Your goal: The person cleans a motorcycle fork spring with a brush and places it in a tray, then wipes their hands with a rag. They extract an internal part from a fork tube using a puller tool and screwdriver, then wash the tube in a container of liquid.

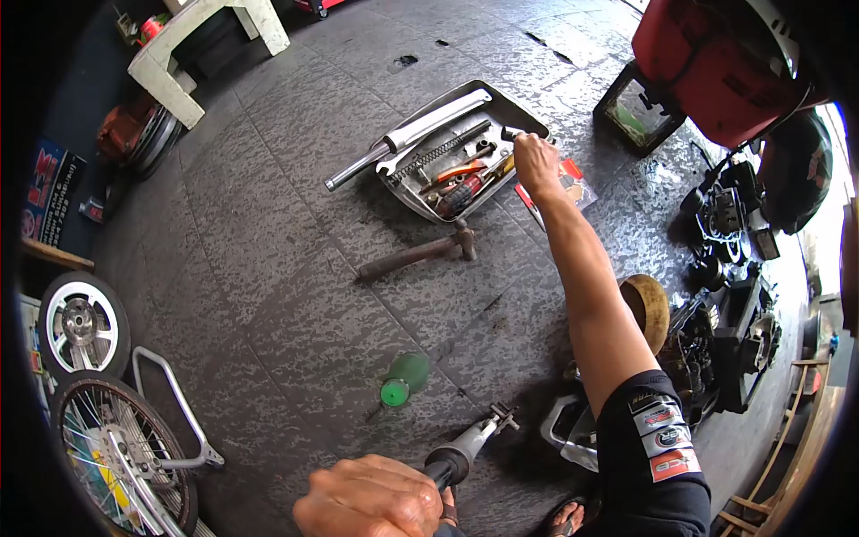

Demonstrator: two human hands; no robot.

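My left hand is closed in a fist at the bottom, close to the camera. It grips the dark upper end of what looks like a motorcycle fork leg, whose metal bracket end points up and right. My right hand reaches forward to the right rim of a grey tray, fingers closed at a short black cylindrical piece. Inside the tray lie a long coil spring, a wrench, a red-handled screwdriver and other tools. A silver fork tube rests across its left rim.
A hammer and a green bottle lie on the floor. Wheels and a silver frame stand left. Engine parts and a red machine occupy the right. A worn bench stands at back left.
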